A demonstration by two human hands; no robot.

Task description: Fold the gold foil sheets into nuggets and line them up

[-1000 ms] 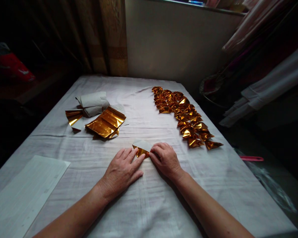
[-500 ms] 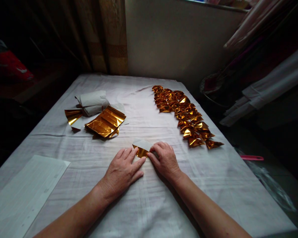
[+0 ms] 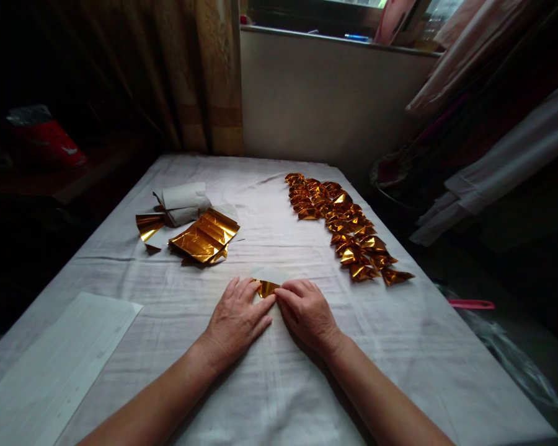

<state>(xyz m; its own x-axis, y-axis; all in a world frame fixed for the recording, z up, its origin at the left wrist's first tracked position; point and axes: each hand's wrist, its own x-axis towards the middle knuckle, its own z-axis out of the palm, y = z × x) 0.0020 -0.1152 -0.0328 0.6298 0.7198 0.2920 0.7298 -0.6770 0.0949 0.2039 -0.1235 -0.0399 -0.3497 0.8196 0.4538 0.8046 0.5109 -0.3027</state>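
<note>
A small piece of gold foil paper (image 3: 268,288) lies on the white cloth between my hands, a pale part of it showing along its far side. My left hand (image 3: 236,311) rests flat on the cloth, fingers stretched out, with the fingertips on the foil's left end. At the right end, my right hand (image 3: 307,310) pinches the foil paper between thumb and bent fingers. Beyond my left hand lies a stack of gold foil sheets (image 3: 204,236). Folded gold foil pieces (image 3: 353,226) stand in rows to the right.
The white cloth (image 3: 270,371) covers the table. A rolled pale paper bundle (image 3: 183,199) and a curled foil scrap (image 3: 149,227) lie at the far left. A white sheet (image 3: 65,365) is at the near left. Clothes (image 3: 506,167) hang on the right, above a pink handle (image 3: 472,304).
The view has tilted up, showing more of the window ledge. My right fingers have closed down nearer the foil, and less of its pale side shows. My left hand stays on it.
</note>
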